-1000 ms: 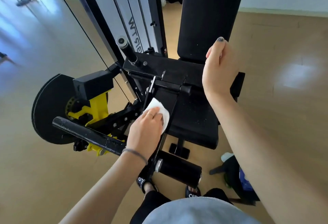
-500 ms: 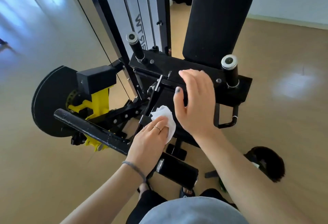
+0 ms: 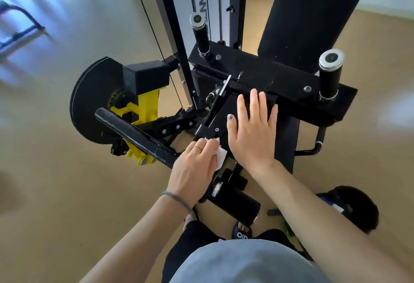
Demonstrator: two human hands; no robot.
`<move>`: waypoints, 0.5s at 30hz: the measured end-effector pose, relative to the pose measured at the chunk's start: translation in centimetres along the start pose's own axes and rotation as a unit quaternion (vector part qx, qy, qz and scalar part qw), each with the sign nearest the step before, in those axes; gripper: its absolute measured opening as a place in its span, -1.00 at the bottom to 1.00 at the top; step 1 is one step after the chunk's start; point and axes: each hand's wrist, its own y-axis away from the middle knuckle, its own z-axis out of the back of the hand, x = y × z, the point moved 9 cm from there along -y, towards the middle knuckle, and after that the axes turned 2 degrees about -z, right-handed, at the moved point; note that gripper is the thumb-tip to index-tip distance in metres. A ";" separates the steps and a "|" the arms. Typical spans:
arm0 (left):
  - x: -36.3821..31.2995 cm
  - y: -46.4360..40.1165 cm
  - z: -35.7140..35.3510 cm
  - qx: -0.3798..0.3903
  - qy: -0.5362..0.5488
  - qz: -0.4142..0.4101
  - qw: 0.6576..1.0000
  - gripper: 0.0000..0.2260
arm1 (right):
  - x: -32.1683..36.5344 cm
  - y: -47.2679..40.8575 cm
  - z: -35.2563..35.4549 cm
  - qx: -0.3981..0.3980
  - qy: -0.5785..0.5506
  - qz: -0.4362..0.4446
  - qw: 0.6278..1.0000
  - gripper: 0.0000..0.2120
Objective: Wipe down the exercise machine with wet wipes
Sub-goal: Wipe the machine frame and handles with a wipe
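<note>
White wet wipe (image 3: 220,156) crumpled against black exercise machine (image 3: 264,78) frame, near seat front.

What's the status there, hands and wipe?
Left hand presses wipe on machine frame. Right hand open, flat over seat. Nothing blocking the wipe.

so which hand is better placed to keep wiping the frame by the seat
Left. The left hand already presses the wet wipe onto the black frame; the right hand lies flat and empty on the seat.
</note>
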 end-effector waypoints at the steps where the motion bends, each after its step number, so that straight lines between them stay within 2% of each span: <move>1: 0.0 0.5 -0.2 0.007 0.002 -0.002 1.000 -0.91 | 0.8 0.6 -0.1 0.003 -0.001 0.017 1.000 -0.43; 4: 1.1 3.6 0.8 0.015 0.011 0.002 1.000 -0.95 | 2.5 3.4 -1.4 0.032 -0.048 0.055 0.997 -0.45; 7: 3.1 5.3 2.0 0.001 0.021 0.038 0.999 -0.95 | 2.8 5.4 -3.0 0.049 -0.143 0.045 0.988 -0.47; 10: 2.3 3.4 1.2 -0.012 0.022 0.039 0.999 -0.93 | 2.6 5.7 -3.4 0.048 -0.226 0.015 0.973 -0.49; 15: 1.2 0.2 -0.2 -0.013 0.041 0.039 0.998 -0.93 | 2.6 5.5 -3.1 0.038 -0.234 0.009 0.972 -0.48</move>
